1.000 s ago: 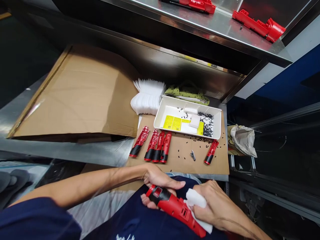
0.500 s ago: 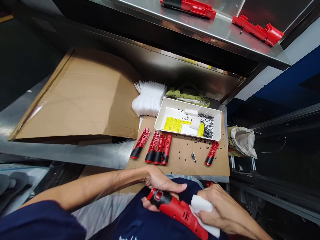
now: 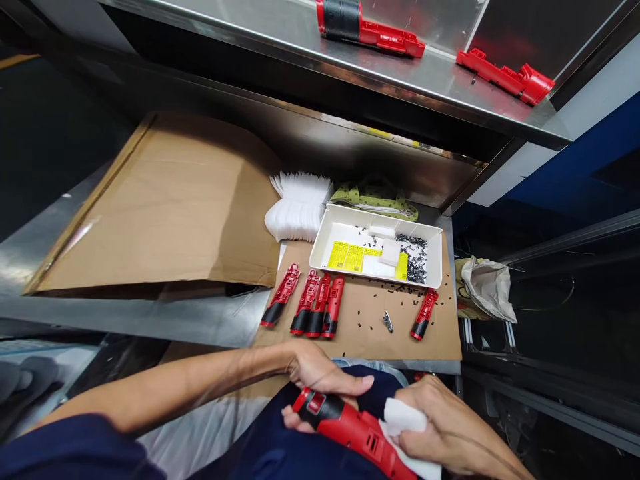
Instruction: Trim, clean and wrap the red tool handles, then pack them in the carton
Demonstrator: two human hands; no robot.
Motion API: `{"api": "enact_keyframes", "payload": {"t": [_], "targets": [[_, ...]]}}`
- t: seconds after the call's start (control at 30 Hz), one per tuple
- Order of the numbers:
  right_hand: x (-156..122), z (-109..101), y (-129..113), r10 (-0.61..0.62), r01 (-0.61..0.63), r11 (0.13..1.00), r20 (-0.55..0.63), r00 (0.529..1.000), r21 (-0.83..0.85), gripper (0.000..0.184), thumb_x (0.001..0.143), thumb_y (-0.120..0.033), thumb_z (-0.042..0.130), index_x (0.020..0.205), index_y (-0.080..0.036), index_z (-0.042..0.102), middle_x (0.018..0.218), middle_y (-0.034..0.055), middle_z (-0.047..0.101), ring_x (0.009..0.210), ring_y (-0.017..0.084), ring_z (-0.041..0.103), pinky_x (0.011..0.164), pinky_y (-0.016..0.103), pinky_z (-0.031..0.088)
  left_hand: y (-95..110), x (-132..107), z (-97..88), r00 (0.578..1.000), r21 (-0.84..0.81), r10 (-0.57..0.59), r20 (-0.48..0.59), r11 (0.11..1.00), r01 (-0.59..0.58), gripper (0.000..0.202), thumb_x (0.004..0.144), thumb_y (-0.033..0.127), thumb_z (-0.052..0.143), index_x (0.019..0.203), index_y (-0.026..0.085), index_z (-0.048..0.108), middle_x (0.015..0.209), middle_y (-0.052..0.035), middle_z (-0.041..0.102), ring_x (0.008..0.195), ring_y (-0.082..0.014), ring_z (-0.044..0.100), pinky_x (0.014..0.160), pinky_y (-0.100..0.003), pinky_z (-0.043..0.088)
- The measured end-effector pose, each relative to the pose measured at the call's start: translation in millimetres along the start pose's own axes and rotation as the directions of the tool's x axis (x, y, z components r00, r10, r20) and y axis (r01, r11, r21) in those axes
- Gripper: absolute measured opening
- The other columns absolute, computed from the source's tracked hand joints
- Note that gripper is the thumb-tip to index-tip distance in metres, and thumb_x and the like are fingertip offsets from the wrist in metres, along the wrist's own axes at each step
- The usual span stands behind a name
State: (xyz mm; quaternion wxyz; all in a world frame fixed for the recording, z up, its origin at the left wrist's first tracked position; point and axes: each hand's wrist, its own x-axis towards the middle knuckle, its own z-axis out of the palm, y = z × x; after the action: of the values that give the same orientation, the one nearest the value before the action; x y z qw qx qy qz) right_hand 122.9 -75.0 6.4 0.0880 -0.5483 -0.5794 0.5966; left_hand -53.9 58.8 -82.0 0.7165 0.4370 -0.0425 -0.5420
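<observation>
Low in the view, my left hand (image 3: 325, 377) is wrapped round the black-collared end of a red and black plastic tool housing (image 3: 353, 430). My right hand (image 3: 430, 420) grips a folded white cloth (image 3: 404, 417), which presses against the lower right part of that housing. The housing lies slantwise in front of my dark blue clothing, its far end cut off by the bottom edge. On the cardboard sheet (image 3: 400, 347) beyond my hands lie several red and black housing halves (image 3: 305, 303). Another housing half (image 3: 425, 315) is further right, and a small metal clip-like piece (image 3: 388, 322) lies between them.
A white tray (image 3: 320, 257) holds small black parts, yellow labels and white blocks. Stacked white cloths (image 3: 300, 207) and a green patterned pouch (image 3: 375, 200) stand behind. A large cardboard box (image 3: 165, 207) fills the left. Red housings (image 3: 510, 77) sit on the metal shelf (image 3: 280, 30).
The camera view has tilted slightly, so the bench and shelf appear a little lower. Both hands keep hold of the housing and the cloth, with little visible movement.
</observation>
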Motion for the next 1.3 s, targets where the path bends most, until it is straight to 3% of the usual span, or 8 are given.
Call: {"api": "enact_keyframes", "payload": {"t": [0.17, 0.3, 0.43, 0.63, 0.9, 1.1, 1.2, 1.3], "targets": [[-5.4, -2.7, 2.8, 0.018, -0.022, 0.996, -0.038, 0.999, -0.091, 0.005, 0.074, -0.023, 0.055, 0.071, -0.020, 0.052, 0.074, -0.0008, 0.053, 0.076, 0.016, 0.049, 0.074, 0.026, 0.037, 0.4, -0.5, -0.9, 1.000, 0.019, -0.011, 0.013, 1.000, 0.010, 0.103, 0.067, 0.095, 0.010, 0.105, 0.019, 0.068, 0.079, -0.0202, 0.072, 0.051, -0.0327, 0.067, 0.030, -0.036, 0.044], [-4.7, 1.2, 14.9, -0.021, 0.016, 0.994, -0.040, 0.999, -0.109, 0.011, 0.077, -0.031, 0.058, 0.074, -0.020, 0.056, 0.073, -0.0005, 0.055, 0.074, 0.017, 0.049, 0.074, 0.026, 0.039, -1.5, -0.1, -3.9, 0.998, 0.071, -0.035, 0.051, 0.997, 0.032, 0.106, 0.068, 0.093, 0.005, 0.105, 0.017, 0.068, 0.077, -0.0197, 0.072, 0.047, -0.0322, 0.065, 0.034, -0.041, 0.049], [-1.1, 3.5, 18.7, -0.025, 0.018, 0.991, -0.051, 0.998, -0.133, 0.012, 0.079, -0.033, 0.060, 0.080, -0.021, 0.060, 0.081, 0.0012, 0.059, 0.079, 0.018, 0.051, 0.074, 0.026, 0.040, -5.3, -0.5, -4.9, 0.997, 0.022, -0.003, 0.072, 1.000, 0.001, 0.099, 0.069, 0.094, 0.013, 0.099, 0.018, 0.069, 0.073, -0.0174, 0.071, 0.046, -0.0312, 0.065, 0.030, -0.036, 0.045], [3.9, -1.1, 13.2, -0.017, 0.014, 0.988, -0.024, 1.000, -0.157, 0.007, 0.076, -0.024, 0.064, 0.076, -0.020, 0.058, 0.080, -0.0002, 0.058, 0.080, 0.017, 0.051, 0.073, 0.025, 0.039, -2.3, -6.8, 4.4, 0.996, -0.032, 0.017, -0.088, 0.999, -0.020, 0.095, 0.072, 0.091, 0.012, 0.100, 0.022, 0.071, 0.072, -0.0184, 0.070, 0.048, -0.0332, 0.065, 0.026, -0.034, 0.040], [5.6, -7.3, 4.5, -0.009, 0.008, 0.997, -0.018, 1.000, -0.079, 0.013, 0.072, -0.028, 0.057, 0.066, -0.022, 0.047, 0.070, -0.0008, 0.053, 0.074, 0.017, 0.050, 0.067, 0.025, 0.037, 6.7, -13.2, 10.8, 0.994, -0.116, 0.066, -0.091, 0.990, -0.076, 0.087, 0.073, 0.091, 0.021, 0.104, 0.025, 0.070, 0.072, -0.0159, 0.070, 0.064, -0.0401, 0.070, 0.039, -0.047, 0.054], [15.4, -14.7, 9.3, -0.071, 0.071, 0.996, -0.007, 0.997, 0.045, 0.016, 0.073, -0.024, 0.062, 0.065, -0.020, 0.049, 0.059, -0.0065, 0.045, 0.054, 0.009, 0.040, 0.052, 0.022, 0.029, 0.9, -15.2, 7.8, 0.982, -0.049, 0.144, -0.120, 0.987, -0.151, 0.098, 0.069, 0.095, 0.014, 0.099, 0.020, 0.069, 0.076, -0.0154, 0.072, 0.066, -0.0350, 0.071, 0.046, -0.043, 0.056], [21.9, -45.3, 27.2, -0.009, 0.048, 0.974, -0.173, 0.985, 0.222, 0.023, 0.078, -0.040, 0.066, 0.077, -0.017, 0.062, 0.066, -0.0025, 0.057, 0.057, 0.011, 0.048, 0.051, 0.022, 0.034, -3.3, -22.6, 7.4, 0.947, -0.025, 0.245, -0.207, 0.966, -0.256, 0.100, 0.073, 0.092, 0.007, 0.098, 0.015, 0.067, 0.078, -0.0148, 0.072, 0.067, -0.0315, 0.071, 0.048, -0.038, 0.056], [37.8, -87.2, 57.8, 0.078, 0.068, 0.958, -0.481, 0.874, 0.278, 0.040, 0.074, -0.054, 0.070, 0.085, -0.015, 0.067, 0.071, 0.0032, 0.064, 0.060, 0.016, 0.054, 0.053, 0.026, 0.040, -10.1, -29.4, 11.0, 0.886, -0.019, 0.293, -0.360, 0.947, -0.320, 0.099, 0.080, 0.083, -0.004, 0.100, 0.014, 0.065, 0.079, -0.0147, 0.072, 0.066, -0.0289, 0.071, 0.049, -0.036, 0.056]]}}
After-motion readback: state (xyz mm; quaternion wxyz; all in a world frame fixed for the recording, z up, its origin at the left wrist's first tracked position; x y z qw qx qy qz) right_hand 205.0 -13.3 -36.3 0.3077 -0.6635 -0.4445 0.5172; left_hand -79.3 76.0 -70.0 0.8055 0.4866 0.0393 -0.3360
